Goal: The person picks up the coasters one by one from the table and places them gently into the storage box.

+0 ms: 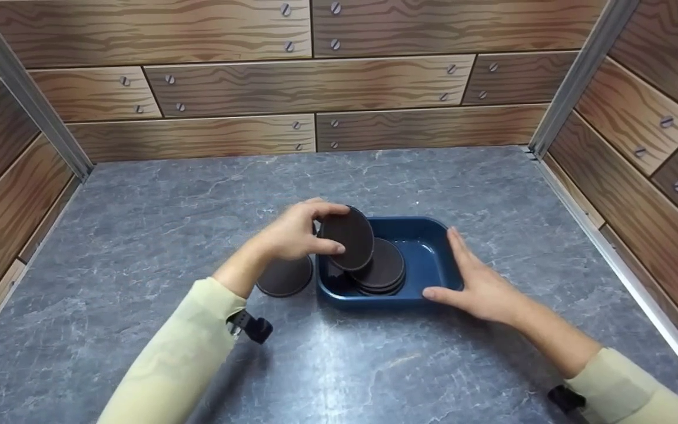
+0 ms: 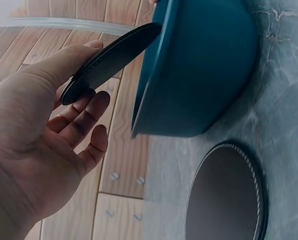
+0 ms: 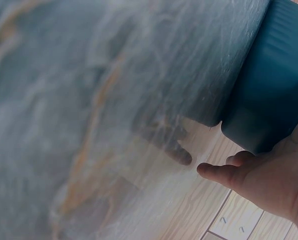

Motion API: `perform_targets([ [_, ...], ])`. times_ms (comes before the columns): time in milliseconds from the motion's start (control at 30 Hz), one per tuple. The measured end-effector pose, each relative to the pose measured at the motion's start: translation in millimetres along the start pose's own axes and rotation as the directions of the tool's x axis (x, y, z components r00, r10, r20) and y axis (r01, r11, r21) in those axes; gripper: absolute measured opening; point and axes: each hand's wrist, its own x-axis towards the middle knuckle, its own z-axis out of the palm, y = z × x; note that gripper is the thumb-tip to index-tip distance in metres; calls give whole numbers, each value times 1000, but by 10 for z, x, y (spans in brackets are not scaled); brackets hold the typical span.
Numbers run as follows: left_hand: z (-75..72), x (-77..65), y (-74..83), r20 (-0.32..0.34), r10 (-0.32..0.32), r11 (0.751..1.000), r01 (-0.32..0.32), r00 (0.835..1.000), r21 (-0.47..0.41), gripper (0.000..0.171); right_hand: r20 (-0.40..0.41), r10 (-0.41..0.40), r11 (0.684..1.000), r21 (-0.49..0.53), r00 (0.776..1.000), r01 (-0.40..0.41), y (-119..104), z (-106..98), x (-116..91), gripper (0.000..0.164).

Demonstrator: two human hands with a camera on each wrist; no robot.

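My left hand (image 1: 299, 231) pinches a round dark brown coaster (image 1: 352, 241) with a stitched edge. The coaster is tilted over the left end of a blue rectangular dish (image 1: 427, 259). In the left wrist view, the thumb and fingertips hold the coaster (image 2: 114, 60) by one edge, beside the dish's rim. Inside the dish, partly behind the held coaster, sits a stack of matching coasters (image 1: 383, 265). With fingers extended, my right hand (image 1: 483, 288) rests against the dish's right end, its thumb by the near rim.
Another coaster (image 1: 286, 278) lies flat on the grey marbled table (image 1: 186, 212), just left of the dish and partly under the left hand. Wood-patterned panels (image 1: 227, 88) with metal corner posts (image 1: 574, 76) enclose the table at the back and sides.
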Motion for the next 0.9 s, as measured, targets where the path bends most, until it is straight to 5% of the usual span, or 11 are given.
perform_targets([
  [533,322,205,69,99,10,995,-20,995,94,71,1,6,1000,5,1000,-6,3,14,-19,126],
  [900,387,204,109,161,-45,958,-3,986,286,73,2,-2,1000,4,1000,2,-13,2,-6,126],
])
